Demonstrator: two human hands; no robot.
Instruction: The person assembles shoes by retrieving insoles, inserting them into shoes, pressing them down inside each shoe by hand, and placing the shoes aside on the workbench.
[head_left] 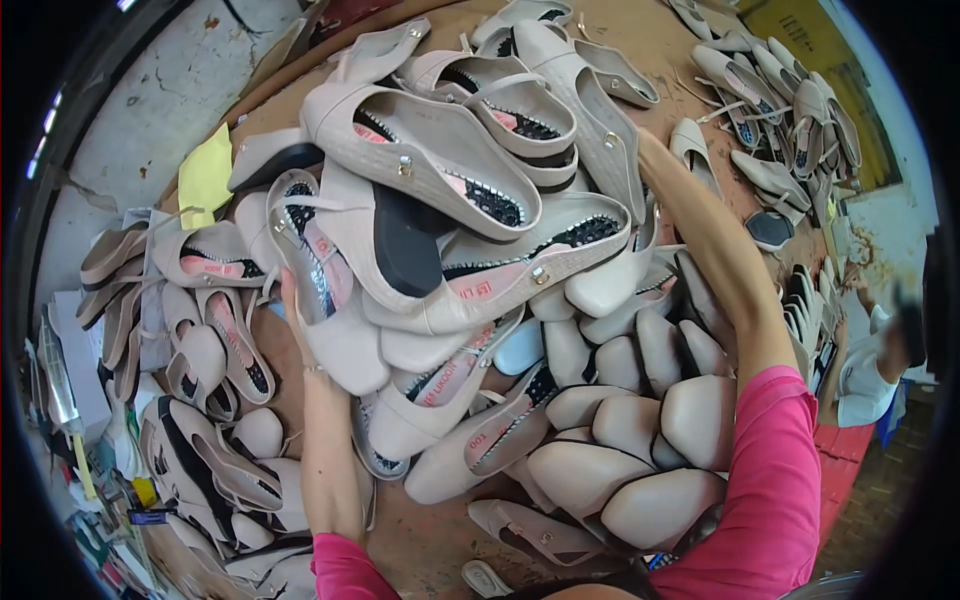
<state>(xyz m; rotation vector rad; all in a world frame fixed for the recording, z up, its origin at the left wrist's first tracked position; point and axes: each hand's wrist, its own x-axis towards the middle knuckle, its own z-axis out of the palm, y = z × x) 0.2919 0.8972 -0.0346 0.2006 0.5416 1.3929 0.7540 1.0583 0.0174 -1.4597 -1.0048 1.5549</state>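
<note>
A tall, loose heap of beige flat shoes [430,150] with small metal buckles and studded inner edges lies between my two arms. My left hand [296,315] presses along the heap's left side, against a square-toed beige shoe [345,345]; part of its fingers shows beside that shoe, the rest is hidden. My right arm [710,240] reaches round the heap's far right side. Its hand is covered by an upright beige shoe [607,135], so the fingers cannot be seen. On top, a large beige shoe [440,120] lies tilted across the others.
More beige shoes [640,430] stand packed in rows near my right arm. Others lie at the left [215,450] and far right [790,90]. Yellow paper [205,180] lies at the left edge of the brown table [290,385]. Another person [868,365] is at the right.
</note>
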